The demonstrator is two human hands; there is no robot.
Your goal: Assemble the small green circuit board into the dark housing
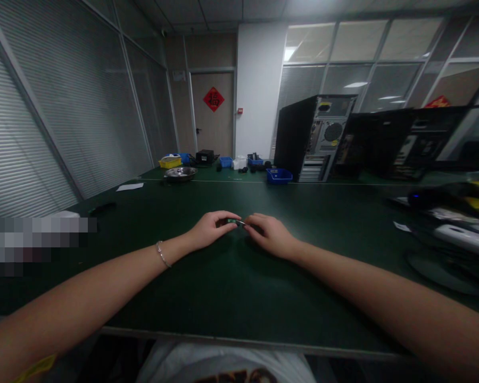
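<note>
- Bench (223, 303) edge nearest, person's white top (223, 359) just below it. A small part dropped & rolling this way could go over the edge into the lap.
- Bracelet (163, 254) on L wrist, clear of the bench work; low snag risk, I'd say.
- R side: dark cable (439, 276) looped on bench near R forearm; if the elbow swings out, it could catch & drag the stuff next to it.
- L hand (212, 229): fingers pinched nearly together w/ a small green part (232, 221) b/w thumb & fingertips.
- R hand (272, 234): fingers also closed down to a narrow pinch, on a thin metal bit (242, 223) poking out twd it. Too small to tell if green part & metal bit are one pc or two.
- Both pcs are mid-bench, b/w the two hands. Main risk: tiny grip area, so a slip or uneven pull could flick one away; twisting off-axis could prob. bend the metal.
- Label (402, 227) lying R, near the clutter.
- Paper (130, 186) far L, flat.
- Far side: blue tray (279, 177), steel bowl (180, 174), yellow tray (170, 161); well apart from the hands. PC tower (297, 141) stands upright by blue tray.
- Door (213, 127) at back, closed.
</note>
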